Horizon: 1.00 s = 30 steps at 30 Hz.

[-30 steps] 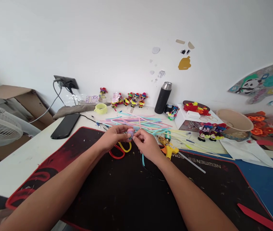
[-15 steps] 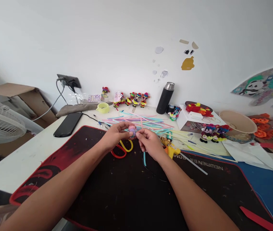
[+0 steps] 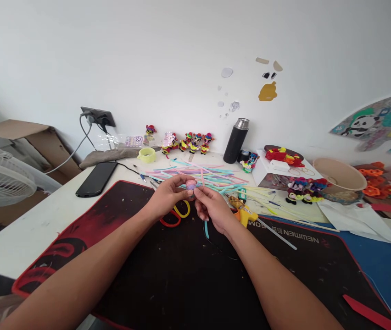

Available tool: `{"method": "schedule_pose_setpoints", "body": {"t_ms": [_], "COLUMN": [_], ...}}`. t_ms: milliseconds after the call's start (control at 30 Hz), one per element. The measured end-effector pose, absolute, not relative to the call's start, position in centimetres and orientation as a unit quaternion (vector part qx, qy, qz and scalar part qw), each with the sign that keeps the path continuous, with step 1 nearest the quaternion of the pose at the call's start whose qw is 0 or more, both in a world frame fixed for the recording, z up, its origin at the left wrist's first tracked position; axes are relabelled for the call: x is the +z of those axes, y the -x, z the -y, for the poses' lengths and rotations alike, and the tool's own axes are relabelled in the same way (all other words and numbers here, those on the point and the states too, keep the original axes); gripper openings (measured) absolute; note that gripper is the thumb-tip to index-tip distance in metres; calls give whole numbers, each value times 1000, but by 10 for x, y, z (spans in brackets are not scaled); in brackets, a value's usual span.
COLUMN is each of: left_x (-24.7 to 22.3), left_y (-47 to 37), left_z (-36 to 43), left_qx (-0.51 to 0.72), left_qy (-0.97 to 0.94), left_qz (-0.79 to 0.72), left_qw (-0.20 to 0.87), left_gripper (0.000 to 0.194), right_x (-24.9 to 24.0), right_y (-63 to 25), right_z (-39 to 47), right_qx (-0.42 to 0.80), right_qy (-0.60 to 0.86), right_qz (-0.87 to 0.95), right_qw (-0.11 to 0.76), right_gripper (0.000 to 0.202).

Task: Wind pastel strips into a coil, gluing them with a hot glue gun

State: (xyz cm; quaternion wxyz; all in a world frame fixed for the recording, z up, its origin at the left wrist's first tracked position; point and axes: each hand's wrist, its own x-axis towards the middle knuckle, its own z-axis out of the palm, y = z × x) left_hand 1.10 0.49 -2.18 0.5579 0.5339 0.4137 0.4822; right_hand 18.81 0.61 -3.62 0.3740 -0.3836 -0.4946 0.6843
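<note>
My left hand (image 3: 165, 195) pinches a small pink and purple coil of fuzzy pipe cleaner (image 3: 191, 184) between thumb and fingers. From the other side, the thumb and forefinger of my right hand (image 3: 212, 206) press on the coil's lower edge. A light-blue pipe-cleaner end (image 3: 206, 229) hangs below my right hand, its upper part hidden by the fingers. Scissors with red and yellow handles (image 3: 171, 221) lie behind my left wrist. Just right of my right hand rests a yellow glue gun (image 3: 247, 214) with a clear glue stick (image 3: 278, 233) in its back.
Loose pastel pipe cleaners (image 3: 216, 174) cover the table behind my hands. Several small figures (image 3: 195, 144) and a black thermos (image 3: 237, 141) stand along the wall. A phone (image 3: 97, 179) lies left, by a black desk mat (image 3: 181, 275); a fan (image 3: 1, 176) is further left.
The coil has turned slightly between my fingers, with more purple showing. My right fingers have curled in more. Both hands stay in nearly the same place.
</note>
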Motion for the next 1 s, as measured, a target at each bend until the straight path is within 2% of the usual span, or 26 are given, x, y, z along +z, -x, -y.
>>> {"method": "schedule_pose_setpoints", "body": {"t_ms": [400, 633, 833, 1000], "left_x": [-27, -24, -20, -20], "left_y": [-9, -7, -5, -6], "left_z": [-6, -2, 1, 2], "left_qx": [447, 453, 456, 445], "left_qy": [-589, -611, -673, -715], "left_qz": [-433, -379, -397, -409], "left_qw": [516, 527, 427, 350], "left_gripper": [61, 63, 64, 53], "right_x": [-35, -28, -23, -23], "right_y": [-189, -188, -191, -192], "right_z": [-7, -4, -6, -6], "right_qx": [718, 758, 776, 780], "right_qy": [355, 315, 287, 281], "right_qz": [448, 403, 364, 363], "right_qw": [397, 405, 427, 424], "right_gripper": [44, 46, 50, 53]}}
